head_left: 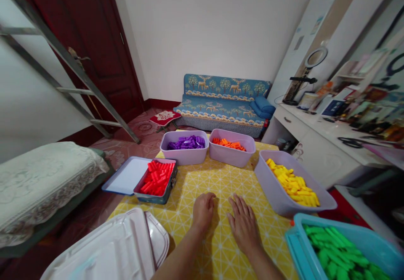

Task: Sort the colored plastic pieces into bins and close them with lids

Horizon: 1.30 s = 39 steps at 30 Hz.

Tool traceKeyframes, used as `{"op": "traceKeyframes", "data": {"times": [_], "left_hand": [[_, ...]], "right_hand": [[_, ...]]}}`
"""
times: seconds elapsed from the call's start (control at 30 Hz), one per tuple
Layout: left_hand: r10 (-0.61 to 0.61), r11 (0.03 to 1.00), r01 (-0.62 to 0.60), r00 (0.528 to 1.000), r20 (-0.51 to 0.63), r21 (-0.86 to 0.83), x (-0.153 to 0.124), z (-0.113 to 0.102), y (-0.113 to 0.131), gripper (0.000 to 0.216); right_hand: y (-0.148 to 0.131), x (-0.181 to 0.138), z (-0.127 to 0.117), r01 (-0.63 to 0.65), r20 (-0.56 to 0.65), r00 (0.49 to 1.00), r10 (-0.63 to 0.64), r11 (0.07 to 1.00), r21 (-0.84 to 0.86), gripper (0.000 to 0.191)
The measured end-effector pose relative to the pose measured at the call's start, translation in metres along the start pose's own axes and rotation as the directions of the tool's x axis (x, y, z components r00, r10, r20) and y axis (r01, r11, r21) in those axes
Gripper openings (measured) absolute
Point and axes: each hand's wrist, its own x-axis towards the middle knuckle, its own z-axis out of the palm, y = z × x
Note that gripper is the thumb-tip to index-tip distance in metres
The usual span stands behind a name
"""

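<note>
My left hand [203, 210] rests on its side on the yellow patterned tablecloth [202, 179], fingers curled inward. Whatever it may hold is hidden. Beside it my right hand [243, 221] lies flat, palm down, with the fingers stretched out and holding nothing. Around them stand bins of small tube-like pieces. Red pieces [158, 177] fill an open hinged box [154, 198] to the left. Purple pieces [187, 142] and orange pieces [227, 144] sit in two lilac bins at the far side. Yellow pieces [292, 181] and green pieces [341, 250] are in bins on the right.
White plastic lids [104, 246] are stacked at the near left. A blue patterned sofa [224, 105] stands behind the table. There is a metal ladder [72, 61] at left, and a cluttered white dresser [318, 133] at right.
</note>
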Motion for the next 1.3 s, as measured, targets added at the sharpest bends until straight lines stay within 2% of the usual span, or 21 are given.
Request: {"op": "traceKeyframes", "data": {"times": [0.3, 0.37, 0.43, 0.5, 0.53, 0.57, 0.6, 0.67, 0.7, 0.77, 0.83, 0.9, 1.0, 1.1, 1.2, 1.3], "left_hand": [[-0.04, 0.995, 0.044, 0.998, 0.038, -0.089, 0.0, 0.001, 0.004, 0.029], [-0.099, 0.979, 0.114, 0.991, 0.094, -0.167, 0.0, 0.002, 0.005, 0.027], [-0.149, 0.943, 0.209, 0.961, 0.233, -0.259, 0.002, -0.007, 0.005, 0.029], [-0.1, 0.929, 0.223, 0.919, 0.381, -0.295, 0.008, -0.032, 0.005, 0.03], [-0.041, 0.943, 0.169, 0.914, 0.404, -0.286, 0.012, -0.051, 0.004, 0.029], [0.037, 0.968, 0.062, 0.923, 0.382, -0.243, 0.018, -0.074, 0.001, 0.027], [0.1, 0.983, -0.043, 0.942, 0.319, -0.181, 0.026, -0.098, -0.003, 0.025], [0.107, 0.994, -0.111, 0.974, 0.199, 0.009, 0.043, -0.149, -0.017, 0.027], [0.088, 0.987, -0.106, 0.987, 0.136, 0.124, 0.052, -0.172, -0.027, 0.031], [0.023, 0.939, -0.01, 0.999, -0.034, 0.343, 0.066, -0.208, -0.05, 0.042], [-0.025, 0.873, 0.065, 0.996, -0.088, 0.484, 0.074, -0.228, -0.074, 0.056], [-0.057, 0.823, 0.091, 0.995, -0.077, 0.56, 0.076, -0.232, -0.093, 0.059], [-0.018, 0.815, 0.023, 1.0, -0.013, 0.579, 0.07, -0.222, -0.102, 0.045], [0.054, 0.87, -0.112, 0.99, 0.133, 0.48, 0.054, -0.21, -0.092, 0.037], [0.075, 0.927, -0.161, 0.965, 0.253, 0.338, 0.034, -0.21, -0.078, 0.039], [0.088, 0.955, -0.152, 0.965, 0.247, 0.256, 0.016, -0.225, -0.073, 0.038]], "right_hand": [[0.007, -0.003, 0.011, 0.069, -0.148, 0.987, -0.069, 0.998, -0.004, 0.051], [0.01, -0.003, 0.015, 0.089, -0.179, 0.98, -0.088, 0.996, -0.001, 0.052], [0.011, -0.003, 0.017, 0.099, -0.196, 0.976, -0.097, 0.995, 0.001, 0.052], [0.011, -0.002, 0.017, 0.099, -0.197, 0.976, -0.097, 0.995, 0.004, 0.052], [0.011, -0.002, 0.017, 0.098, -0.196, 0.976, -0.095, 0.995, 0.006, 0.052], [0.011, -0.001, 0.016, 0.098, -0.193, 0.977, -0.094, 0.995, 0.008, 0.052], [0.01, -0.001, 0.016, 0.097, -0.191, 0.977, -0.094, 0.995, 0.011, 0.052], [0.01, 0.0, 0.014, 0.103, -0.198, 0.975, -0.097, 0.995, 0.019, 0.051], [0.01, 0.0, 0.014, 0.108, -0.208, 0.973, -0.101, 0.994, 0.023, 0.05], [0.01, 0.0, 0.014, 0.124, -0.234, 0.965, -0.115, 0.992, 0.026, 0.05], [0.011, 0.0, 0.015, 0.141, -0.259, 0.957, -0.13, 0.99, 0.022, 0.051], [0.012, 0.0, 0.015, 0.144, -0.267, 0.954, -0.134, 0.99, 0.016, 0.051], [0.011, 0.0, 0.015, 0.117, -0.244, 0.964, -0.11, 0.993, 0.016, 0.05], [0.009, 0.001, 0.012, 0.091, -0.196, 0.977, -0.085, 0.996, 0.024, 0.05], [0.008, 0.001, 0.01, 0.076, -0.161, 0.985, -0.069, 0.996, 0.037, 0.05], [0.009, 0.001, 0.011, 0.083, -0.163, 0.984, -0.074, 0.995, 0.05, 0.05]]}}
